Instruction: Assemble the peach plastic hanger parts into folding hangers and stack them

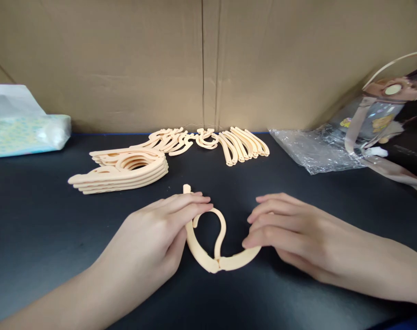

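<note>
A cream plastic folding clothes hanger [202, 254] lies low over the black tabletop between my hands, its curved hook [222, 229] pointing away from me. My left hand [160, 229] wraps round the hanger's left arm, whose tip sticks out beyond the fingers. On the other side my right hand [291, 229] grips the end of the right arm, with its fingers curled over it and hiding that end. The two arms meet at a joint [218, 263] nearest me, below the hook.
Beyond my left hand sits a stack of folded hangers [125, 176]. Farther back lie loose hook pieces [206, 139] and a row of curved arm pieces [244, 145]. A tissue pack [25, 130] is at left; a clear plastic bag [311, 149] and a strapped bottle [376, 114] stand right. Cardboard [125, 59] walls the back.
</note>
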The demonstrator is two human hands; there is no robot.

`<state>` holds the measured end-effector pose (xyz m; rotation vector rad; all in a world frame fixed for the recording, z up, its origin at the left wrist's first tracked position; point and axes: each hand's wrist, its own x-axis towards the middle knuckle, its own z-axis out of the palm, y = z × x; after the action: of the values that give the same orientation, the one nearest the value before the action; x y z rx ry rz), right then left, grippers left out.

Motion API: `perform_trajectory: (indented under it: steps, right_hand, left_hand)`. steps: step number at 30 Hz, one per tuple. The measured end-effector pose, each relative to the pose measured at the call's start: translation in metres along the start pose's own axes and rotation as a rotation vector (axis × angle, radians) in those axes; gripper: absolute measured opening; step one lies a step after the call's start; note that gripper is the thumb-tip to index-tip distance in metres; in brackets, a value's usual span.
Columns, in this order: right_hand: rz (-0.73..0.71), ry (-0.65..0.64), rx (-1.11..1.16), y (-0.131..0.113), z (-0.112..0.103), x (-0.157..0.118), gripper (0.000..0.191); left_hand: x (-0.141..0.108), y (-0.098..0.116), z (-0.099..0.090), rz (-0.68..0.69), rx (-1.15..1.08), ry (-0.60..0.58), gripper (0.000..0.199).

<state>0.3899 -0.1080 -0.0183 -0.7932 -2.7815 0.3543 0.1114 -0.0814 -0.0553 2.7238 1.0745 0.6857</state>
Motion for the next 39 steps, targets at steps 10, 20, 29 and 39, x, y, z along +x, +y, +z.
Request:
perform_trajectory:
  steps: [10,20,29,39]
  right_hand:
    - [0.156,0.232,-0.213,0.012,0.006,0.003,0.018]
    - [0.103,0.103,-0.051,0.009,0.002,0.002,0.031]
    - [-0.002,0.098,-0.071,0.003,0.008,0.000,0.054]
    - [0.070,0.107,-0.075,0.007,0.009,-0.002,0.028]
  left_hand:
    - [0.008,0.021,-0.005,0.042,-0.027,-0.090,0.031]
    - [-0.002,0.006,0.001,0.059,-0.013,-0.036,0.059]
    - [0.005,0.018,-0.011,0.107,-0.053,-0.202,0.071]
    - [-0.034,-0.005,-0.041,-0.049,0.279,-0.118,0.051]
